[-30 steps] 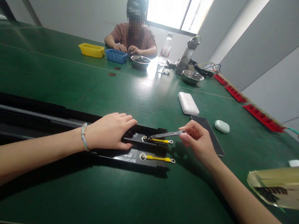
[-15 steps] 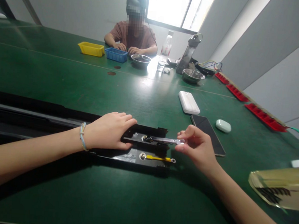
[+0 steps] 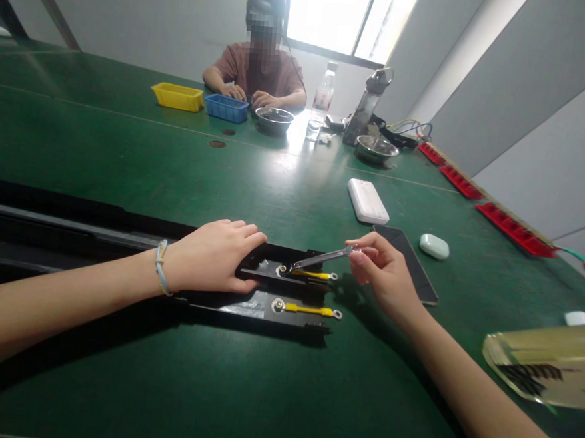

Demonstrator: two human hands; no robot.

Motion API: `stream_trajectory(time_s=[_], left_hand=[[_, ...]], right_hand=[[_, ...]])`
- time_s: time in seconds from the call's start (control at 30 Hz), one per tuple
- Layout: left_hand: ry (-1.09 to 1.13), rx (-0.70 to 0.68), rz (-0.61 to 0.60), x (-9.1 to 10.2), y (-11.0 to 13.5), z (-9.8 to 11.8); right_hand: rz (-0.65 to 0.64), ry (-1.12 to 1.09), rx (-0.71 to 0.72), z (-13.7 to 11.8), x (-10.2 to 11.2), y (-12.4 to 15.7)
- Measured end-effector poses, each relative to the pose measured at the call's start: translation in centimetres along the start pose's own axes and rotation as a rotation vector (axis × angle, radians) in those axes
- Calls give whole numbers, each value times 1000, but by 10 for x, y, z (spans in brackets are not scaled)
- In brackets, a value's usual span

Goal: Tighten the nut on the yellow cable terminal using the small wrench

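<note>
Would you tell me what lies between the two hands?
Head view: a wrench held by the right hand, above a yellow lead on the black rail.

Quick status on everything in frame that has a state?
left hand, open, flat on black rail.
right hand, pinched shut on wrench handle.
wrench, head on far nut, handle tilted up.
near yellow link, flat, wrench off it.
phone, screen dark.
earbud case, closed.

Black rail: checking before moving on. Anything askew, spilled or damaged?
Nothing stands out. Both yellow leads lie parallel on the black rail; the right hand holds a wrench at the far nut, the left hand rests on it.
</note>
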State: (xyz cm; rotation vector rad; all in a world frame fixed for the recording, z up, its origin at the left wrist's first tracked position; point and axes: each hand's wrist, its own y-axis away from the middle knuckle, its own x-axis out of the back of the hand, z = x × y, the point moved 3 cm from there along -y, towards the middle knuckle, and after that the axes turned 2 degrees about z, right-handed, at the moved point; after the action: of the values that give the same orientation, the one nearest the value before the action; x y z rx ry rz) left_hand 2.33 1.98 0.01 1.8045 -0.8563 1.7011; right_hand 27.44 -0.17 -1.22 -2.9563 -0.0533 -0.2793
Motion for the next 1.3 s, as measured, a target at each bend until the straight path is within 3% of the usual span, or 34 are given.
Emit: stream_trajectory(time_s=[0.3,0.63,0.9,1.3], left_hand=[[17,2,6,0,0,1],[9,-6,15,0,0,1],[10,-1,6,1,0,1],[3,-13,11,0,0,1]], right_hand=[[1,-9,-7,6,1,-3],[-38,-23,1,-8,-4,7],[-23,23,110,-20,-14,18],[-24,-113,-18,-2,-5,5]])
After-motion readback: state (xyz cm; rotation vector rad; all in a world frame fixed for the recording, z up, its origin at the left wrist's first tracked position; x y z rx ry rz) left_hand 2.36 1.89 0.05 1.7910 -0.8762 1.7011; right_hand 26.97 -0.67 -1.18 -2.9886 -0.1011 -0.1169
